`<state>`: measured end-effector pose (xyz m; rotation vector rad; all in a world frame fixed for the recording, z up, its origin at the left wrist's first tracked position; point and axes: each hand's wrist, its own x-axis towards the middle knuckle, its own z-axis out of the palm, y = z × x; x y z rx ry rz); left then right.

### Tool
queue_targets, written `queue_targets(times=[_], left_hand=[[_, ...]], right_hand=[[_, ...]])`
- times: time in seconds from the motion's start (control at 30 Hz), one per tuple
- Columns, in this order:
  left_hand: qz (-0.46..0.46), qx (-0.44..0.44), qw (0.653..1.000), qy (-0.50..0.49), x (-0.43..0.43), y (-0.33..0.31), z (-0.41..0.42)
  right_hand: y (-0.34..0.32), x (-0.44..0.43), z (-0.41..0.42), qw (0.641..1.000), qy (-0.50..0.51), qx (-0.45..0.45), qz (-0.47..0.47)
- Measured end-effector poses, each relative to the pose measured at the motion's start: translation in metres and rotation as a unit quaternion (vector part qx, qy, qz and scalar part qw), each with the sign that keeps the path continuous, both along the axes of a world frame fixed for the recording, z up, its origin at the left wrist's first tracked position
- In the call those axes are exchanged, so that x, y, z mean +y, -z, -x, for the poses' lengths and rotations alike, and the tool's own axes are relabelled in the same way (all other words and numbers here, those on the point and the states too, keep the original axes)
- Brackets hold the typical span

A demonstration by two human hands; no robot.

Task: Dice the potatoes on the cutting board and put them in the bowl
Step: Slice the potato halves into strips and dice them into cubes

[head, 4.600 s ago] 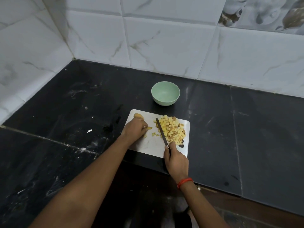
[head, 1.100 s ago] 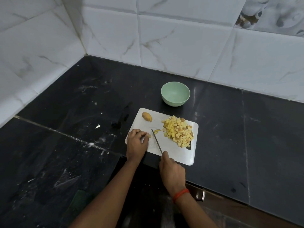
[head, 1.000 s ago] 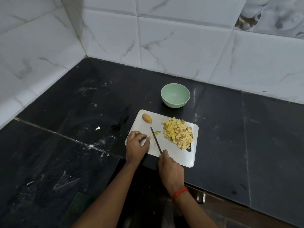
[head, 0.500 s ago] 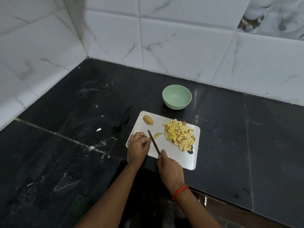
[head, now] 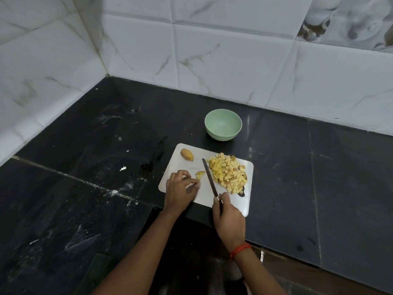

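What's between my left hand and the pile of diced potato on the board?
In the head view: a small potato slice near the left hand, then the knife blade alongside the diced potato pile.

No text, label, brand, number or sign can be read anywhere: the cutting board [head: 187,167], the bowl [head: 223,135], the knife [head: 209,177], the wall tiles [head: 223,60] and the counter [head: 340,177] all show plain, unmarked surfaces

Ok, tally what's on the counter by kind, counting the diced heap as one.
Bowl: 1
Cutting board: 1
Knife: 1
Heap of diced potato: 1
Undiced potato pieces: 2
Total: 6
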<state>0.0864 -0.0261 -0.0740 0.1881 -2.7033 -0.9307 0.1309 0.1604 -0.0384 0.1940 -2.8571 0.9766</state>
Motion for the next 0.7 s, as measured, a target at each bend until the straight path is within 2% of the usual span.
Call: queue_targets(times=[0.07,0.17,0.37,0.43,0.6,0.7], left_hand=[[-0.024,0.0,0.999,0.023,0.003,-0.005,0.006],[-0.086,-0.005,0.996,-0.021,0.0,-0.016,0.026],[0.03,-0.159,0.985,0.064,-0.008,-0.037,0.069],[0.04,-0.154,0.985,0.059,-0.013,-0.035,0.072],[-0.069,-0.118,0.99,0.019,-0.023,-0.025,0.055],[-0.085,-0.087,0.992,-0.018,-0.027,-0.019,0.042]], right_hand=[[0.002,0.005,0.009,1.0,0.016,-0.005,0.016],[0.006,0.008,0.015,1.0,0.023,-0.017,0.012],[0.009,0.008,0.012,1.0,0.0,-0.014,-0.019],[0.009,0.007,0.013,1.0,-0.001,-0.018,-0.025],[0.007,0.003,0.017,0.999,-0.002,-0.03,-0.041],[0.004,-0.005,0.013,0.998,-0.017,-0.044,-0.03]])
